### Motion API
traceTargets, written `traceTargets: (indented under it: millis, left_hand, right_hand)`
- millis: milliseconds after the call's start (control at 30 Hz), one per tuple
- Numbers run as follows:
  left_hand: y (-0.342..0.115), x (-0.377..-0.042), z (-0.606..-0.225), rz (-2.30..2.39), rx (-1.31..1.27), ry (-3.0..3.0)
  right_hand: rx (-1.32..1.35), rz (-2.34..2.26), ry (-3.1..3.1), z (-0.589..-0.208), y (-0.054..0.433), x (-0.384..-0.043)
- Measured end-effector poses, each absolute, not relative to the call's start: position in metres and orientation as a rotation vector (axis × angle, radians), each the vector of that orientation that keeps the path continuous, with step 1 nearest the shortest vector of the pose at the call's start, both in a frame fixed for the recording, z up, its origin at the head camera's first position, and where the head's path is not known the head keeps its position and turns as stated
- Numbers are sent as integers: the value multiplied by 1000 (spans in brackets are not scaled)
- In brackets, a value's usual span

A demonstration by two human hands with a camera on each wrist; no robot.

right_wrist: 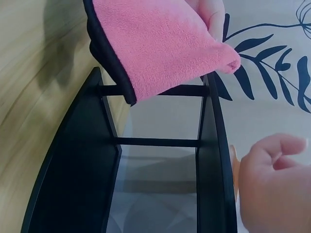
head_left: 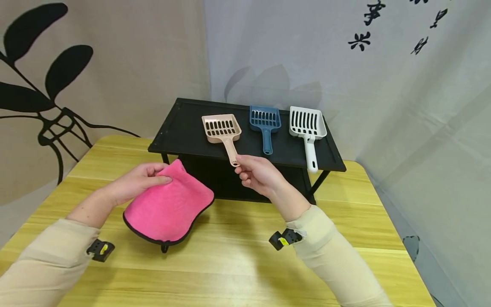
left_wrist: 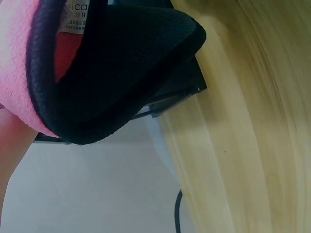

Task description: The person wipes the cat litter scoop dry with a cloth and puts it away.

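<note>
My left hand [head_left: 140, 183] pinches a pink cleaning cloth [head_left: 172, 207] with black edging, thumb on top, and the cloth hangs over the table's left side. In the left wrist view the cloth [left_wrist: 14, 68] shows a dark underside and a small printed label [left_wrist: 75, 17]. My right hand [head_left: 261, 175] pinches the handle end of a beige slotted litter scoop [head_left: 222, 128] between thumb and fingers. The scoop's head lies over the black rack's top. In the right wrist view my right hand [right_wrist: 277, 189] is beside the rack's upper shelf, mostly covering the scoop.
A blue litter scoop [head_left: 265, 121] and a white one [head_left: 308, 123] lie to the right on the two-level black rack [head_left: 184, 123]. The rack stands on a wooden table [head_left: 215, 264] before curtains with leaf and character prints.
</note>
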State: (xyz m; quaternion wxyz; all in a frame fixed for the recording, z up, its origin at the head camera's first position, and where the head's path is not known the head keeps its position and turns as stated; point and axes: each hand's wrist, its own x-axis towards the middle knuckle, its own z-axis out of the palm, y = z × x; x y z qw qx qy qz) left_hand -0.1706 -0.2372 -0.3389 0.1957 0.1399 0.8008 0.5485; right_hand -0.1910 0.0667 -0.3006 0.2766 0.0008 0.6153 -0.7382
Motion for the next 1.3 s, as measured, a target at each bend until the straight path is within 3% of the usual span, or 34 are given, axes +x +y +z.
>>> traceTargets:
  millis: [433, 1300]
  left_hand:
    - [-239, -169, -338, 1514, 384, 2265]
    - [-243, -165, -339, 1454, 363, 2314]
  right_hand:
    - [78, -1977, 1659, -299, 57, -194]
    - [-109, -2190, 1382, -297, 42, -192]
